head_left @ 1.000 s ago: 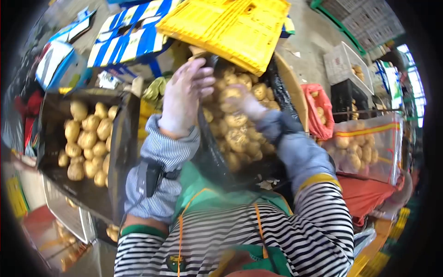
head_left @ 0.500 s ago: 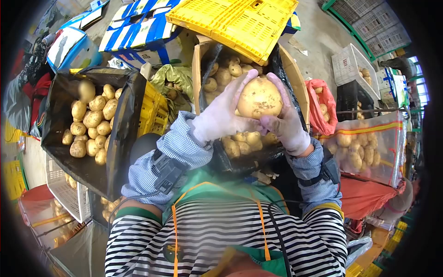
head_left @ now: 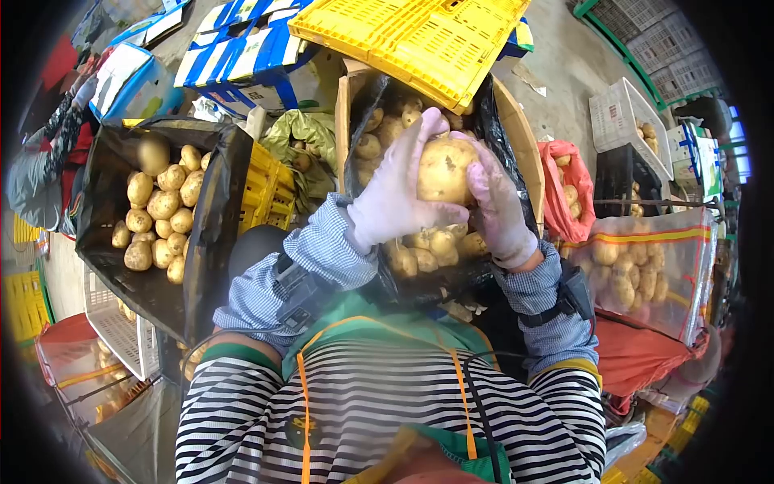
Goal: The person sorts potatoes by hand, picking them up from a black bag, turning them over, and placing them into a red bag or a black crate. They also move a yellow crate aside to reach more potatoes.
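Observation:
A large potato [head_left: 446, 171] is held up between my two gloved hands, above an open cardboard box [head_left: 522, 153] lined with black plastic. My left hand [head_left: 395, 189] wraps its left side, with the thumb below. Against the potato's right side lies my right hand [head_left: 501, 211], its fingers curved along the skin. Both gloves are pale and stained purple. More potatoes [head_left: 427, 252] fill the box underneath, partly hidden by my hands.
On the left stands a black-lined crate [head_left: 211, 234] of potatoes [head_left: 164, 204]. A yellow plastic crate [head_left: 411, 40] rests over the box's far end. To the right are a red bag [head_left: 564, 230] and a clear bag [head_left: 685, 274] of potatoes. A person's arm [head_left: 60, 121] shows at far left.
The potato has turned and shifted slightly left in my hands. My right fingers have moved forward over its side, and my right thumb has left its underside.

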Demonstrator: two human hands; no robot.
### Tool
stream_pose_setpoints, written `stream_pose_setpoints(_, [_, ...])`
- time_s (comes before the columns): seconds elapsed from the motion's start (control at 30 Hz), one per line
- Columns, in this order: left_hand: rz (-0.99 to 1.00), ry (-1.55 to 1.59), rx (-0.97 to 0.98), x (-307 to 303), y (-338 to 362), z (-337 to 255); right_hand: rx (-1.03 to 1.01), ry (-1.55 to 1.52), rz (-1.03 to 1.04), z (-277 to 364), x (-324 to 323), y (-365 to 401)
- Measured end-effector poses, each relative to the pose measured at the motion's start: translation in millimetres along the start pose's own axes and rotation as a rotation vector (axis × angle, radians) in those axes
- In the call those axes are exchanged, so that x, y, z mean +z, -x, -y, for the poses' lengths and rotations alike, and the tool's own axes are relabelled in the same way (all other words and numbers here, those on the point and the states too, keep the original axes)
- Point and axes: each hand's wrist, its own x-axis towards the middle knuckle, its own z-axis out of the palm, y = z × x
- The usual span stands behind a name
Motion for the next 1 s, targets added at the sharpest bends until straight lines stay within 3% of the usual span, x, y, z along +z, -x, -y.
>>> stream_pose_setpoints(0.03, [-0.003,0.153,-0.082,-0.8,-1.5,2.0,-0.038,0.117,0.013,-0.5,0.4,0.5])
stream_pose_setpoints(0.1, [-0.046,0.56,-0.209,-1.4,-6.8,3.6,-0.059,0.051,0.013,-2.8,2.6,0.9])
stream_pose_setpoints(0.13, [-0.05,0.559,-0.21,-3.9,-6.7,1.2,-0.084,-0.012,0.011,-4.1,3.4,0.8])
stream_pose_setpoints(0.2, [0.131,0.708,-0.423,-10.5,-7.3,-6.7,-0.138,0.098,0.025,-13.0,-1.9,0.8])
stream_pose_setpoints(0.23, [0.041,0.564,-0.384,-6.8,-0.3,-2.3,-0.192,0.21,0.034,-15.6,-3.7,0.3])
stream_pose_setpoints(0.37, [0.059,0.21,-0.435,-13.8,5.7,-15.8,-0.243,0.225,-0.011,-17.4,3.4,3.2])
stream_pose_setpoints(0.43, [0.034,-0.07,-0.212,-18.2,4.6,-16.9,-0.228,0.182,-0.022,-22.2,4.1,2.7])
stream_pose_setpoints(0.47, [0.036,-0.07,-0.211,-18.3,4.4,-14.3,-0.228,0.181,-0.024,-20.2,3.8,5.2])
stream_pose_setpoints(0.53, [-0.176,-0.48,0.173,-18.5,3.6,-9.0,0.089,0.099,0.036,-3.0,7.7,9.1])
stream_pose_setpoints(0.57, [-0.165,-0.484,0.194,-18.4,2.6,-7.0,0.088,0.101,0.038,-5.5,4.2,9.1])
stream_pose_setpoints(0.63, [-0.126,-0.498,0.265,-16.4,3.5,-8.6,0.428,-0.53,0.238,-12.4,-4.3,7.7])
stream_pose_setpoints(0.67, [-0.081,-0.511,0.338,-15.5,2.8,-9.2,0.427,-0.53,0.238,-15.5,-1.4,7.2])
stream_pose_setpoints(0.73, [-0.053,-0.45,0.245,-12.8,3.5,-14.3,-0.475,0.262,0.066,-16.4,10.1,4.8])
stream_pose_setpoints(0.77, [-0.049,-0.435,0.2,-11.5,3.6,-13.8,-0.473,0.261,0.063,-25.6,9.7,5.9])
stream_pose_setpoints(0.83, [-0.043,-0.422,0.15,-11.4,4.6,-13.1,-0.007,-0.125,0.062,-41.8,11.6,7.3])
stream_pose_setpoints(0.87, [-0.02,-0.399,0.18,-12.6,4.0,-13.0,-0.006,-0.126,0.064,-44.7,7.8,9.3])
stream_pose_setpoints(0.93, [0.002,-0.377,0.21,-14.9,0.7,-10.9,0.31,-0.98,0.305,-32.5,5.2,8.6])
stream_pose_setpoints(1.0, [0.01,-0.296,0.231,-15.9,-3.8,-8.7,0.338,-1.071,0.353,-34.8,3.6,6.9])
